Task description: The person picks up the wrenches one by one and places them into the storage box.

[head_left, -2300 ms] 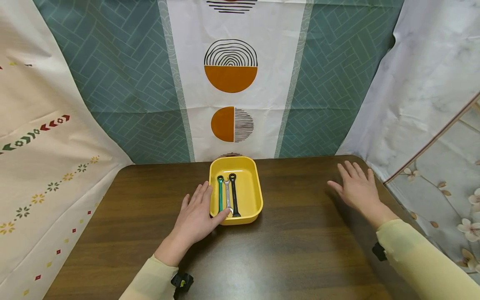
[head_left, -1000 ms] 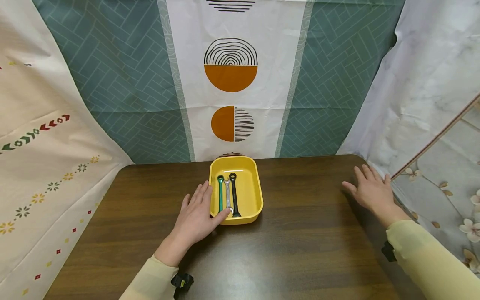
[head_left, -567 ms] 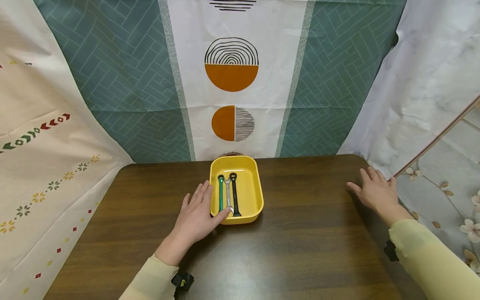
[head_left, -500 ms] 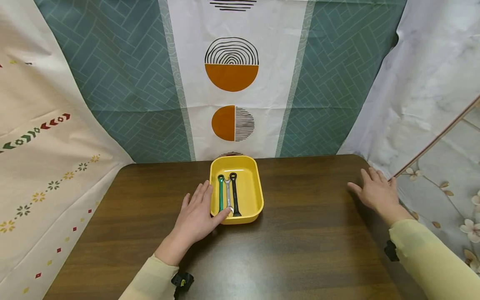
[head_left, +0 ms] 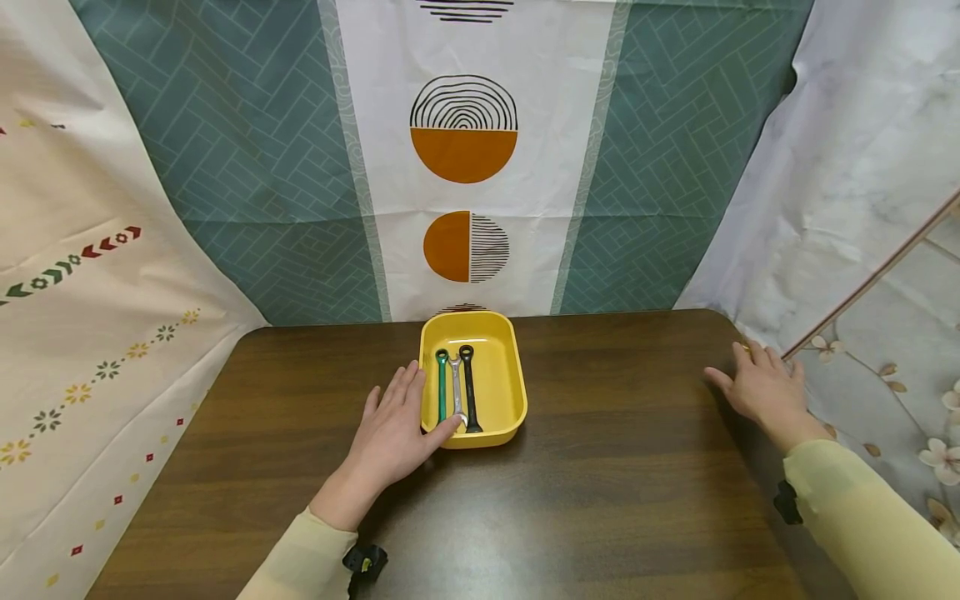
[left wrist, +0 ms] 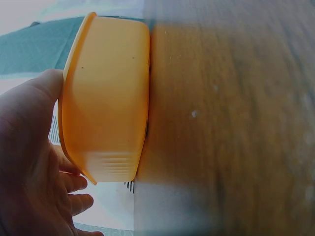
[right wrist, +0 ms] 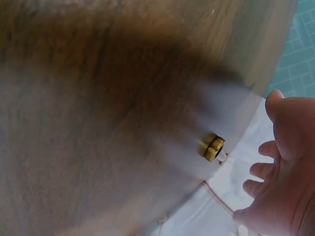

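A yellow plastic tray (head_left: 498, 392) holds three wrenches side by side: a green wrench (head_left: 442, 387), a silver wrench (head_left: 455, 387) and a black wrench (head_left: 468, 392). My left hand (head_left: 390, 429) touches the tray's near left corner, fingers extended along the side and thumb over the front rim. Far to the right, my right hand (head_left: 768, 392) hovers by the table edge with its fingers spread, holding nothing. Close to its fingertips a small brass fitting (right wrist: 213, 147), perhaps a nut, sits on the table. In the head view the hand hides most of it.
The dark wooden table (head_left: 600, 467) ends at a patterned cloth backdrop (head_left: 465, 250) behind the tray. A white floral cloth (head_left: 892, 350) hangs along the right edge, close to my right hand. Another cloth (head_left: 112, 333) lines the left side.
My right hand has moved rightward and slightly toward me, and a bit of the brass fitting now shows at its fingertips. My left hand, the tray and the wrenches have stayed in place.
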Motion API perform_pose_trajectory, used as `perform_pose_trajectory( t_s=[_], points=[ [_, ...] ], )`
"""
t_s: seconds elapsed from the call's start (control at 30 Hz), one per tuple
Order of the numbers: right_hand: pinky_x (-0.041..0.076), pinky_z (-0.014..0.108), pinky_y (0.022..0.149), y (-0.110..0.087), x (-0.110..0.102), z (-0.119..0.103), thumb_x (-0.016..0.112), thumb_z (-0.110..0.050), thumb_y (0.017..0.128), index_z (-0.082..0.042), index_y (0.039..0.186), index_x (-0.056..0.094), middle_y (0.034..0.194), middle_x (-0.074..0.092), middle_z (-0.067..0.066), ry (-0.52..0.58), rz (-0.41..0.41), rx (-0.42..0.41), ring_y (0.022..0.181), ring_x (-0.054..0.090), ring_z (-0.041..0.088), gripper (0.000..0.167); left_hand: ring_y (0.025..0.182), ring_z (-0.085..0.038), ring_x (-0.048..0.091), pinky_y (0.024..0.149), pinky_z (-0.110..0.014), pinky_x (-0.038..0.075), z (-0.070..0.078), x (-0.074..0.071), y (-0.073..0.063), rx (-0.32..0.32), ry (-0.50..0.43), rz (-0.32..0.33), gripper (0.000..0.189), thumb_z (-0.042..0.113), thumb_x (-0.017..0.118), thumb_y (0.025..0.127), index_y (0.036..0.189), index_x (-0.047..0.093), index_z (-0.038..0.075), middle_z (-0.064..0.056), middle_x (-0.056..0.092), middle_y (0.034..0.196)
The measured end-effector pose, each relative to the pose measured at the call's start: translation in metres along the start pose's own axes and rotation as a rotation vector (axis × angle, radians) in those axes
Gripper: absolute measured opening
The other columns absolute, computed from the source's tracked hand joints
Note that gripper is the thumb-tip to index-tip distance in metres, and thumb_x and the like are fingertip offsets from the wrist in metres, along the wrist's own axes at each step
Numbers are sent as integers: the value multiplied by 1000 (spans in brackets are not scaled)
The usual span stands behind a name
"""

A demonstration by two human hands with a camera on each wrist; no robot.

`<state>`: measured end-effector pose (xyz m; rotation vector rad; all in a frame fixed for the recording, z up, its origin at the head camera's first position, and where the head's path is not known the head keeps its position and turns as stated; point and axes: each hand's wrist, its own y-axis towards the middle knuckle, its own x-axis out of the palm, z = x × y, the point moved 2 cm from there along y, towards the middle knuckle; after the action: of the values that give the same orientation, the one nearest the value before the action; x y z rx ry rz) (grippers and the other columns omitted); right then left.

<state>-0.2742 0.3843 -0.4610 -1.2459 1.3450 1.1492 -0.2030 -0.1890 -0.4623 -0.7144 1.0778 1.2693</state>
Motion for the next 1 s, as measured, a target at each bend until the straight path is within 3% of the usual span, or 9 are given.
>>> perform_pose_trajectory(
  t_s=[0.3, 0.73, 1.0],
  points=[
    [5, 87, 116, -2, 1, 6, 42, -65, 114, 15, 162, 32, 164, 24, 44, 29, -31, 27, 152, 18, 66, 93, 166, -41, 23, 129, -72, 19, -1, 1, -1, -1, -4, 0, 108, 73, 65, 101, 171, 32, -2, -21, 25, 180],
    [12, 87, 110, -8, 4, 15, 47, -59, 115, 18, 155, 34, 154, 30, 44, 36, -23, 68, 144, 24, 66, 88, 166, -41, 23, 129, -72, 19, 0, 1, 0, 5, 1, 5, 108, 72, 65, 101, 171, 33, -3, -20, 24, 181],
    [16, 87, 107, -9, 7, 18, 48, -57, 115, 25, 139, 44, 142, 37, 45, 18, -19, 56, 136, 30, 67, 85, 166, -41, 23, 129, -72, 20, 0, 1, 0, 3, 3, 6, 108, 72, 65, 101, 171, 33, -3, -21, 25, 180]
  ],
)
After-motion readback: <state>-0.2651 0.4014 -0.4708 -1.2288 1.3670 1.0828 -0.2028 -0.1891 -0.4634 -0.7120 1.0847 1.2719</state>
